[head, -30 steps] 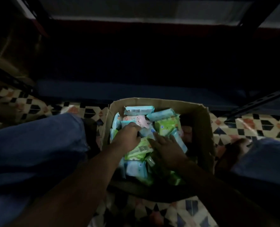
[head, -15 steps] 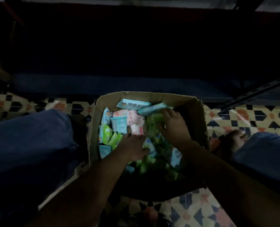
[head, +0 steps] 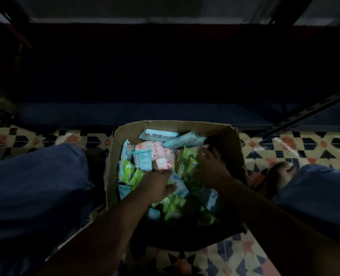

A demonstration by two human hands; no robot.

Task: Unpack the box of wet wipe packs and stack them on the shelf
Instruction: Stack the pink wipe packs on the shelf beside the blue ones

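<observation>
Cardboard box (head: 232, 140), open, centre of the frame on a patterned tile floor (head: 296, 148), between two blue-trousered knees. Contents: wet wipe packs (head: 145, 160), blue, pink and green, loosely heaped. Left hand (head: 157, 185) rests on a pale blue pack (head: 178, 183), fingers curled over it. Right hand (head: 211, 168) lies among the green packs (head: 187, 156) (grip blurred, cannot tell). Dark shelf (head: 125, 114) just above.

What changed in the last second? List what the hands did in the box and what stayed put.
The right hand moved from the middle of the brown cardboard box toward its far right side, onto the green wet wipe packs. The left hand drew back toward the box's middle, onto a white-and-blue pack; whether either grips is unclear. The pink packs and the box stayed where they were.
</observation>
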